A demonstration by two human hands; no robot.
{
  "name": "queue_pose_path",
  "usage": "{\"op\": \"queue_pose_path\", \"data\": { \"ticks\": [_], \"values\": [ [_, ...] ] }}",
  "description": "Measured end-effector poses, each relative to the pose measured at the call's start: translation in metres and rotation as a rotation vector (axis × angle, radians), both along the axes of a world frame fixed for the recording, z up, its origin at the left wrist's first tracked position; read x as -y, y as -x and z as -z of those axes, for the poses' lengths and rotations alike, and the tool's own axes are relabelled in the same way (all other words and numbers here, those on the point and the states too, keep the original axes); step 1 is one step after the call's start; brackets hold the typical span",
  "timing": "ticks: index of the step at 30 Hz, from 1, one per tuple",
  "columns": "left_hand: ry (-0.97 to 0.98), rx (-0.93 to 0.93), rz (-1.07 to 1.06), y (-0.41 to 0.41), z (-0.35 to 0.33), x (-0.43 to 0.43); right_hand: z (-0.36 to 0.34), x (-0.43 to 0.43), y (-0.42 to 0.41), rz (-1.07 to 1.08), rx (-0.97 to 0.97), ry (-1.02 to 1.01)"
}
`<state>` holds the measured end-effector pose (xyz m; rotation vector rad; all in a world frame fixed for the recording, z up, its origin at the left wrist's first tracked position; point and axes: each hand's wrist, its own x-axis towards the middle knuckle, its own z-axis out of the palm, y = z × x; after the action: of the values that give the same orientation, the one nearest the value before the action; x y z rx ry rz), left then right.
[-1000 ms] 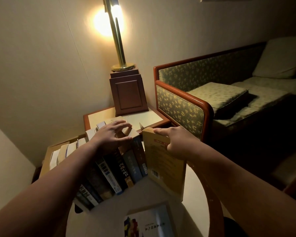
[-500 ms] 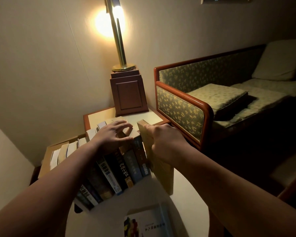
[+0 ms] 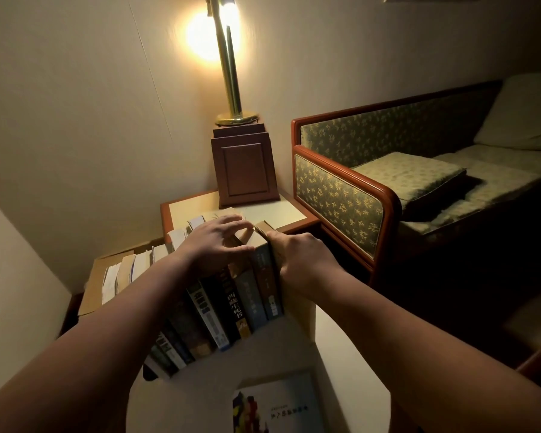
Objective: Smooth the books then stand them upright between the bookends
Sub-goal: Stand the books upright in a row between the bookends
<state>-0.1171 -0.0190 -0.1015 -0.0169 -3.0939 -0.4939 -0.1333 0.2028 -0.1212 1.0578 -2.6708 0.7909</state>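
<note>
The left hand (image 3: 214, 245) lies with spread, relaxed fingers on the top edges of a row of upright dark-spined books (image 3: 231, 307) on the pale table (image 3: 341, 370). The right hand (image 3: 300, 260) grips a tan paperback book (image 3: 302, 317) standing against the row's right end, its fingers hidden behind the cover. A dark shape (image 3: 149, 375) at the row's near end may be a bookend.

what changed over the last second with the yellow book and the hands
The right hand swung the yellow book leftward, from standing apart with its cover showing to pressed against the right end of the row of books, still holding it. The left hand stayed on top of the row; the flat book in front did not move.
</note>
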Motion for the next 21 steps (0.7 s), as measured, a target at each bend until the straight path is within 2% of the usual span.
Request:
{"op": "queue_pose_path", "data": {
  "ticks": [7,13,18,21],
  "values": [
    [0.016,0.010,-0.002,-0.003,-0.002,-0.004,0.007,-0.010,-0.002,-0.054,0.068,0.115],
    [-0.003,0.006,-0.010,-0.001,0.001,0.001,0.041,-0.037,-0.014,-0.067,0.321,0.308],
    [-0.102,0.047,-0.003,0.006,0.000,-0.001,0.078,-0.044,-0.029,-0.118,0.589,0.545],
    [-0.112,0.090,0.010,0.010,-0.005,-0.009,0.090,-0.038,-0.031,-0.131,0.688,0.615]
  ]
}}
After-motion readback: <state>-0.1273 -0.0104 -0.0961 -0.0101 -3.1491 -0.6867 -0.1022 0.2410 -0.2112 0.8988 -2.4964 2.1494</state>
